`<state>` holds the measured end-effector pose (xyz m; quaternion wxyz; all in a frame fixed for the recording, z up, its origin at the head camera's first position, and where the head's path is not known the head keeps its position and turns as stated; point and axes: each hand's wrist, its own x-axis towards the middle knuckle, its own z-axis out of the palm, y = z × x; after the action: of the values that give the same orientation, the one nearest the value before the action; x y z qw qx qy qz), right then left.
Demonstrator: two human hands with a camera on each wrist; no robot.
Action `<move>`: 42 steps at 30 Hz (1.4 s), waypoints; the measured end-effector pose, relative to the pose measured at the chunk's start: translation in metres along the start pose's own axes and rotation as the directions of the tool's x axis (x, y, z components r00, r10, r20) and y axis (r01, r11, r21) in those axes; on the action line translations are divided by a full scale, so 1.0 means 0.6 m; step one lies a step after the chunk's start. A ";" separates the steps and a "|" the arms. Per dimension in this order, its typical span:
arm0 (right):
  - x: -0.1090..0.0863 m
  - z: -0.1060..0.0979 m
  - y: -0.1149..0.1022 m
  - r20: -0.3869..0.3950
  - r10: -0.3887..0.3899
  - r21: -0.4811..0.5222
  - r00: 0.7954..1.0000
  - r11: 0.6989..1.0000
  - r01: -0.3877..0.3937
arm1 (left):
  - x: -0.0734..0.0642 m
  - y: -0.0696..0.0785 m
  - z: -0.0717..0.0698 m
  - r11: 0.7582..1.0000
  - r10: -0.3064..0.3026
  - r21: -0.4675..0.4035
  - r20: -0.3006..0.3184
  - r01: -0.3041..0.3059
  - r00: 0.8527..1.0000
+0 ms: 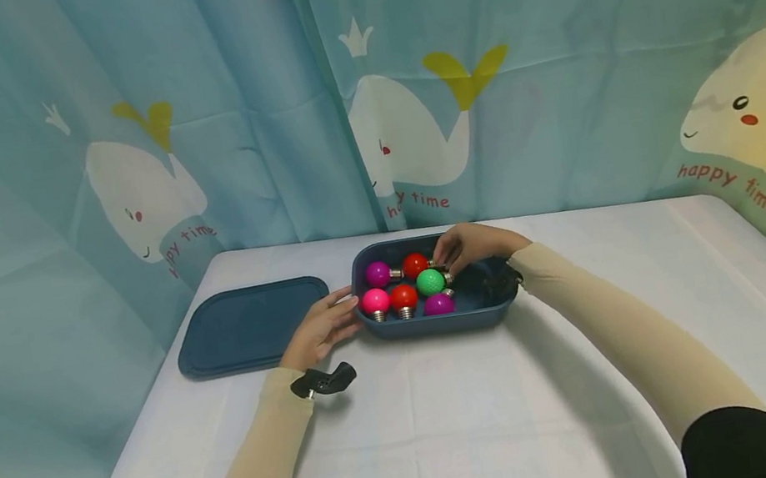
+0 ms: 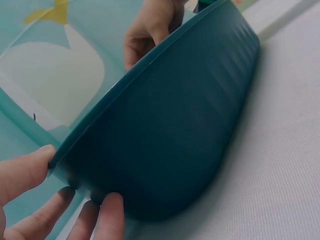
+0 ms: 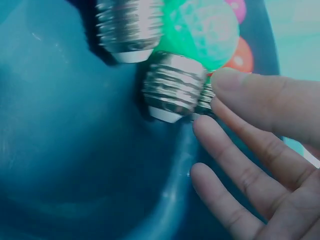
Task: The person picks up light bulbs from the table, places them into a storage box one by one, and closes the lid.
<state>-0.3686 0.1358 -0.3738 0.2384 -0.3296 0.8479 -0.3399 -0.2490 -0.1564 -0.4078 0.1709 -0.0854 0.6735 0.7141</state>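
A dark blue plastic box [image 1: 435, 325] holds several coloured light bulbs with silver screw bases. My left hand [image 1: 325, 326] touches the box's left end. In the left wrist view its thumb [image 2: 30, 170] is at the rim and its other fingers reach the outer wall. My right hand [image 1: 471, 245] reaches over the back rim. Its thumb and index fingertips are right at the screw base [image 3: 205, 100] of the back red bulb [image 1: 414, 265]; the other fingers are spread loosely. Nearer is the green bulb [image 1: 429, 282], its base [image 3: 175, 87] beside these fingertips.
Also in the box are a purple bulb [image 1: 378, 274], a pink bulb [image 1: 374, 301], another red bulb [image 1: 404, 297] and a front purple bulb [image 1: 439, 304]. A flat blue lid [image 1: 239, 331] lies left on the white table [image 1: 421, 419]. A whale-print curtain [image 1: 272, 122] hangs behind.
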 end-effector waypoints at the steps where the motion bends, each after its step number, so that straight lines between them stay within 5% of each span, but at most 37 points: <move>1: -0.002 -0.003 0.000 -0.003 -0.003 0.005 1.000 1.000 0.003 | 0.000 0.000 0.000 1.000 -0.003 -0.002 -0.001 0.003 1.000; 25: -0.093 -0.054 -0.012 -0.106 -0.015 0.087 0.994 0.996 0.025 | 0.000 0.002 0.000 1.000 -0.011 -0.010 0.008 0.011 1.000; 42: -0.163 -0.053 -0.007 -0.220 -0.022 0.096 0.975 0.994 0.044 | -0.001 0.001 0.001 1.000 0.006 -0.015 0.037 -0.006 0.999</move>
<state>-0.3214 0.2170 -0.3323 0.1545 -0.2919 0.8453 -0.4199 -0.2485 -0.1557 -0.4072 0.1806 -0.0715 0.6651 0.7211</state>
